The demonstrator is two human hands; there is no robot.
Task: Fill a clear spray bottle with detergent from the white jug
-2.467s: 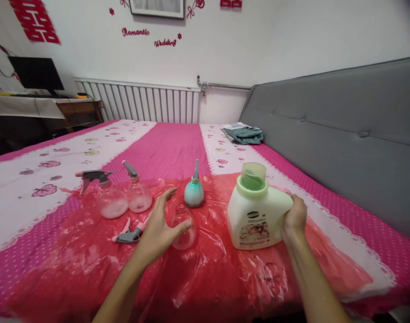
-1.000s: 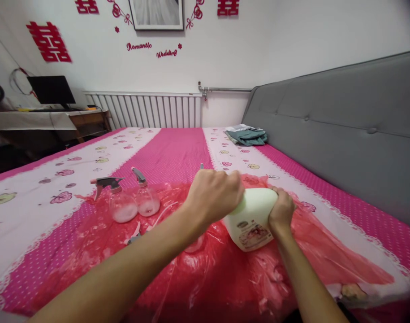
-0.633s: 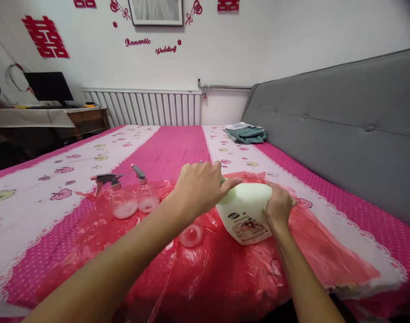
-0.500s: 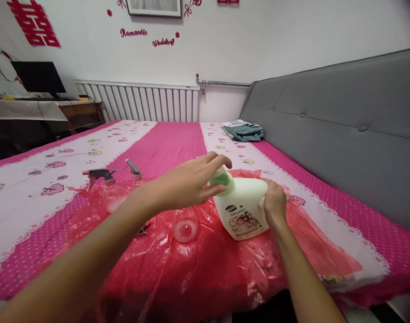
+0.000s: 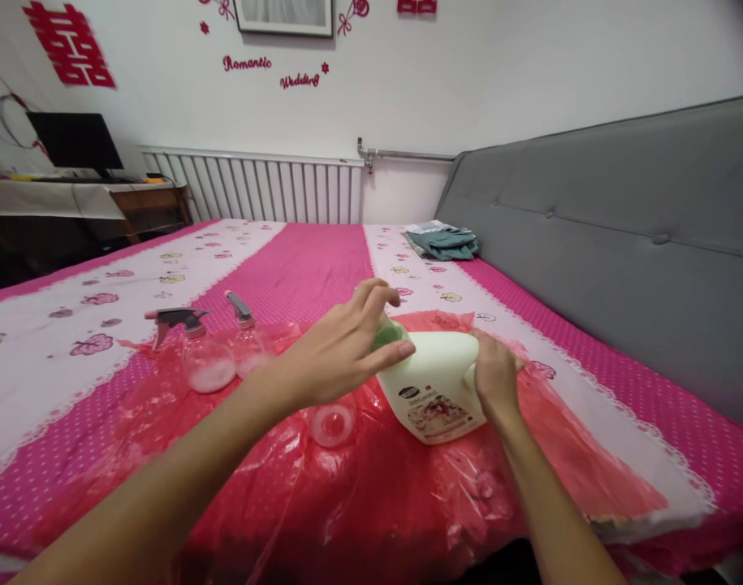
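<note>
**Currently: Jug Tilted Between Both Hands**

Pink-and-white bed (image 5: 322, 264): supports all items listed below. Grey padded headboard (image 5: 615, 203): stands along the right side of the bed. Red plastic sheet (image 5: 359, 504): spread, wrinkled, over the near part of the bed.

Pale green jug (image 5: 441, 378): located above the right-of-centre area of the sheet, with its top leaning left and its printed label facing the viewer. Contact between the jug's base and the sheet cannot be confirmed.

Right hand (image 5: 497, 378): fingers closed around the jug's handle. Left hand (image 5: 340, 349): positioned at the jug's mouth, fingers half open and curved, thumb on the near side. Whether these fingers grip anything cannot be told.

Left spray bottle (image 5: 209, 367) and right spray bottle (image 5: 249, 351): upright, side by side, each fitted with a grey trigger head; pale contents show low in the left one. Clear bottle (image 5: 333, 424): near the jug, upper part hidden behind the left hand. Green cap (image 5: 386, 333): at the jug's mouth, between the left thumb and fingers.
</note>
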